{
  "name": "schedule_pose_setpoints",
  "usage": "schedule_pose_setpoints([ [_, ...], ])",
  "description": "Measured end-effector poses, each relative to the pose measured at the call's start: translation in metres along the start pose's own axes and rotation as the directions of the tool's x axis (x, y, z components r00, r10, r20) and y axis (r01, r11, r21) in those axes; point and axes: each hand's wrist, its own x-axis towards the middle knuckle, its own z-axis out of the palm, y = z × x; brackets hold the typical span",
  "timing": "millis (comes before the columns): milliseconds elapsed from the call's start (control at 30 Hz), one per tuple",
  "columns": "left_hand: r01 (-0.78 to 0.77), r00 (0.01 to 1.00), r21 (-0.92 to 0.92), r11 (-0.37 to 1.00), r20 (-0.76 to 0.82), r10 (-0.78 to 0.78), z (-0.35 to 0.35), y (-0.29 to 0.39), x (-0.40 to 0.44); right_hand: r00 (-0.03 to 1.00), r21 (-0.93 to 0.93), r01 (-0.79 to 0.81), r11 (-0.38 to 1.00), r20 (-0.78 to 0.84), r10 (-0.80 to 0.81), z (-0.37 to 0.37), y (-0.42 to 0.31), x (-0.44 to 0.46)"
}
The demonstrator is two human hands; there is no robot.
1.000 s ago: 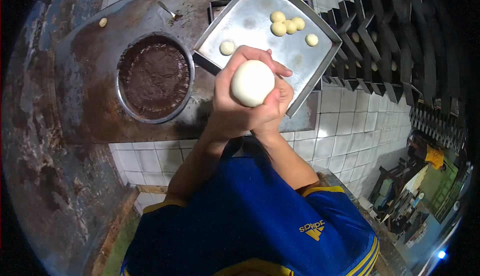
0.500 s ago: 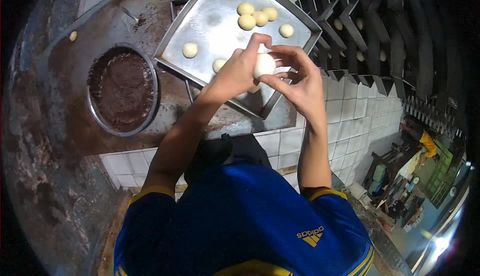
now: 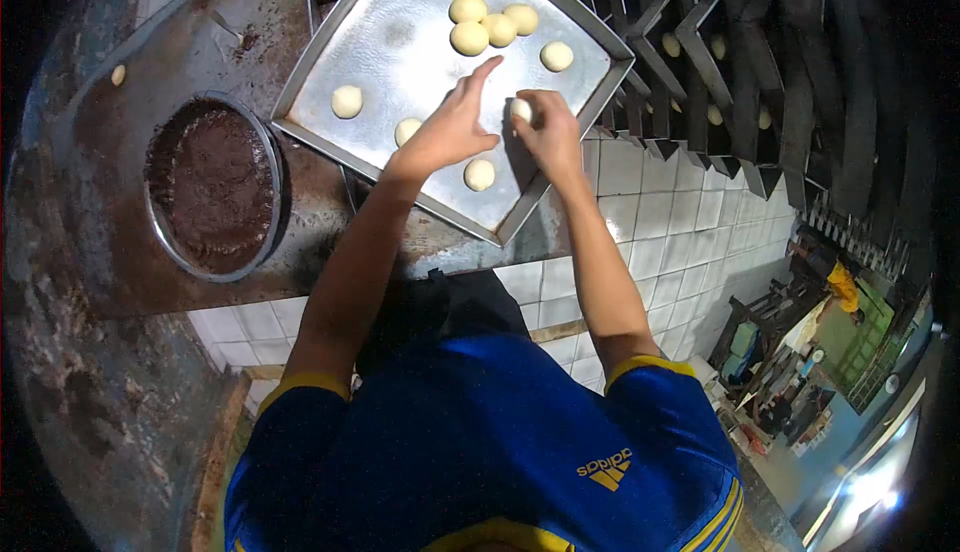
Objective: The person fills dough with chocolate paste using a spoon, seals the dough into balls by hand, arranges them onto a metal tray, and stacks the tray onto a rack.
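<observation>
A metal baking tray point(image 3: 385, 37) lies tilted in view before me, with several pale dough balls on it. My right hand point(image 3: 555, 132) has its fingers closed around one dough ball point(image 3: 520, 110), low over the tray's right part. My left hand point(image 3: 450, 132) is empty above the middle of the tray, thumb and fingers apart. A dough ball point(image 3: 407, 132) is partly covered by it, and another dough ball point(image 3: 479, 175) rests just below its thumb. Beyond my fingers sits a tight cluster of dough balls point(image 3: 469, 39). Single dough balls lie at the left point(image 3: 347, 102) and right point(image 3: 556, 57).
Left of the tray, a round metal bowl point(image 3: 272, 167) holds dark brown crumbly filling point(image 3: 215, 187). A spoon point(image 3: 225, 25) and a small dough piece point(image 3: 118, 75) lie on the stained worktop point(image 3: 110, 172). Dark racks point(image 3: 700, 47) with dough balls stand close right. A person in yellow point(image 3: 843, 287) is far right.
The dough ball that was between both hands is now in my right hand alone, lower over the tray. My left hand has come away and opened. The view has shifted slightly.
</observation>
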Motion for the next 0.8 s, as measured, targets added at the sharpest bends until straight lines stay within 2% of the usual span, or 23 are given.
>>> schedule_pose_setpoints([
  [33,0.06,0.998,-0.027,0.998,-0.004,-0.06,-0.003,-0.006,-0.005,1.0,0.003,0.0,1.0,0.004,0.0,0.012,0.01,0.002],
  [67,0.118,0.993,-0.054,0.992,-0.009,-0.119,-0.005,-0.013,-0.01,0.998,-0.15,0.055,0.987,0.041,-0.049,0.023,0.015,0.001],
  [100,0.091,0.995,-0.027,0.995,-0.042,-0.093,-0.004,-0.018,-0.015,0.992,-0.298,0.113,0.948,0.085,-0.092,0.025,0.01,0.001],
  [167,0.065,0.995,0.001,0.998,-0.079,-0.065,0.006,-0.034,-0.014,0.995,-0.296,0.096,0.95,0.029,-0.092,0.009,0.006,-0.005],
  [200,-0.018,0.991,0.215,0.976,-0.127,0.046,0.02,-0.045,-0.009,0.996,-0.296,0.076,0.952,-0.028,-0.088,-0.004,0.0,-0.01],
  [233,-0.092,0.974,0.425,0.901,-0.151,0.171,0.029,-0.046,0.0,0.991,-0.245,0.034,0.969,-0.114,-0.063,-0.016,0.002,-0.011],
  [267,-0.099,0.973,0.424,0.9,-0.149,0.177,0.04,-0.046,0.01,0.991,-0.248,0.033,0.968,-0.119,-0.064,-0.029,0.007,-0.012],
  [333,-0.218,0.955,0.51,0.832,-0.066,0.29,0.068,-0.034,0.028,0.976,0.02,-0.07,0.997,-0.206,0.073,-0.054,0.013,-0.022],
  [367,-0.25,0.947,0.579,0.776,-0.019,0.32,0.08,-0.03,0.036,0.974,0.018,-0.077,0.997,-0.212,0.079,-0.063,0.01,-0.03],
  [433,-0.242,0.954,0.628,0.74,0.015,0.299,0.098,-0.047,0.048,0.947,0.271,-0.258,0.927,-0.121,0.299,-0.086,-0.011,-0.047],
  [500,-0.216,0.964,0.744,0.632,0.062,0.257,0.104,-0.067,0.051,0.941,0.313,-0.263,0.913,-0.127,0.314,-0.095,-0.016,-0.067],
  [533,-0.223,0.964,0.744,0.63,0.071,0.257,0.099,-0.069,0.051,0.937,0.353,-0.264,0.897,-0.126,0.326,-0.098,-0.015,-0.072],
  [600,-0.241,0.964,0.757,0.607,0.116,0.238,0.087,-0.075,0.046,0.941,0.308,-0.263,0.914,-0.125,0.313,-0.098,0.01,-0.084],
  [667,-0.247,0.966,0.765,0.595,0.147,0.212,0.086,-0.075,0.037,0.895,0.476,-0.368,0.798,-0.05,0.443,-0.097,0.013,-0.093],
  [800,-0.264,0.96,0.773,0.577,0.155,0.233,0.089,-0.07,0.048,0.917,0.472,-0.314,0.824,-0.075,0.392,-0.102,0.003,-0.085],
])
